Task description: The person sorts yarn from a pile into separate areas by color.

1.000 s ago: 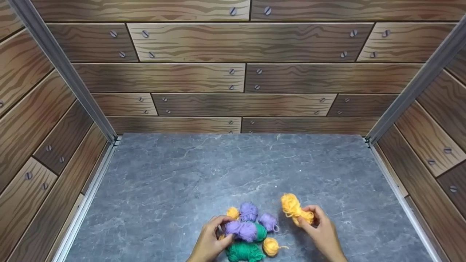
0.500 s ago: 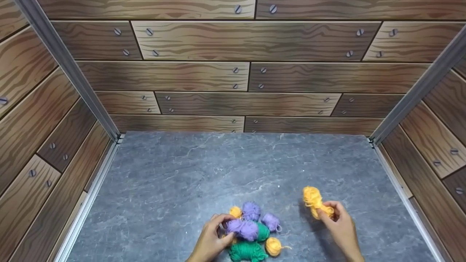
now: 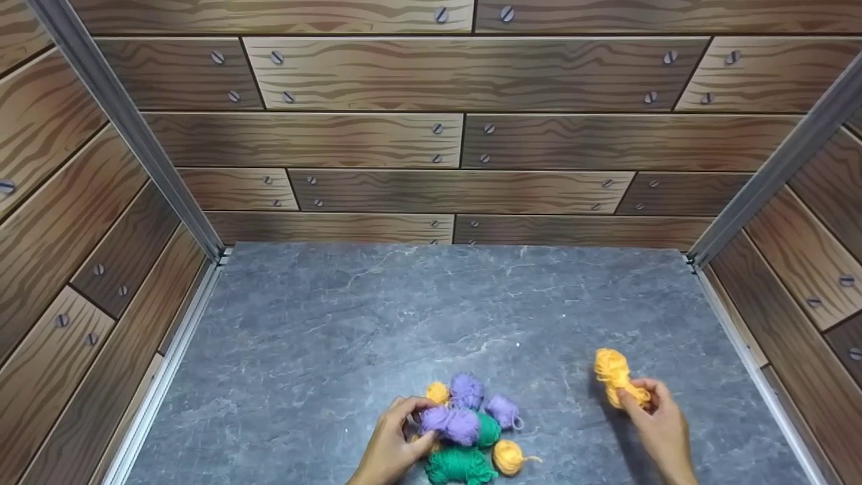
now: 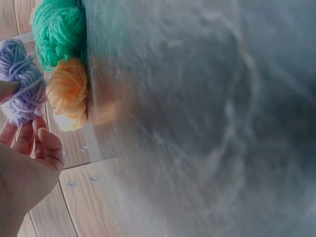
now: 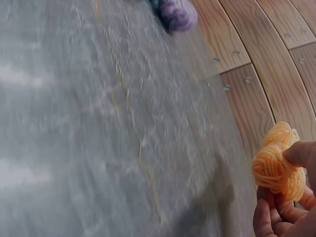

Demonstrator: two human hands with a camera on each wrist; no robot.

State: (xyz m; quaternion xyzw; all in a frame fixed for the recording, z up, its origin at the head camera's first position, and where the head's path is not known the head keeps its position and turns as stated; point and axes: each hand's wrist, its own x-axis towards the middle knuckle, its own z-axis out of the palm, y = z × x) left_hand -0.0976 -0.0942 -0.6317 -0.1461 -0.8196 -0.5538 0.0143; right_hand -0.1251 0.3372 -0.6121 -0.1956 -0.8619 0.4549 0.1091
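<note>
My left hand [image 3: 394, 441] pinches a purple skein of yarn [image 3: 459, 426] between thumb and fingers, at the pile near the front of the table. The left wrist view shows this purple skein [image 4: 24, 91] pinched at its middle, beside green yarn [image 4: 59, 34] and an orange skein [image 4: 68, 94]. Off to the right, my right hand [image 3: 663, 424] grips a yellow-orange skein [image 3: 611, 369] above the tabletop, its shadow falling below. In the right wrist view, thumb and fingers close around that skein [image 5: 274, 165].
Around the left hand lie a green skein [image 3: 460, 465], another green one [image 3: 487, 430], a yellow ball [image 3: 507, 457] with a loose end, two purple bundles including one with a loop [image 3: 502, 411], and a small yellow one [image 3: 436, 393]. Wood-patterned walls [image 3: 377, 138] enclose the grey table [image 3: 377, 303].
My right hand has carried the yellow-orange skein rightward, away from the pile. The left hand keeps its hold on the purple skein in nearly the same place.
</note>
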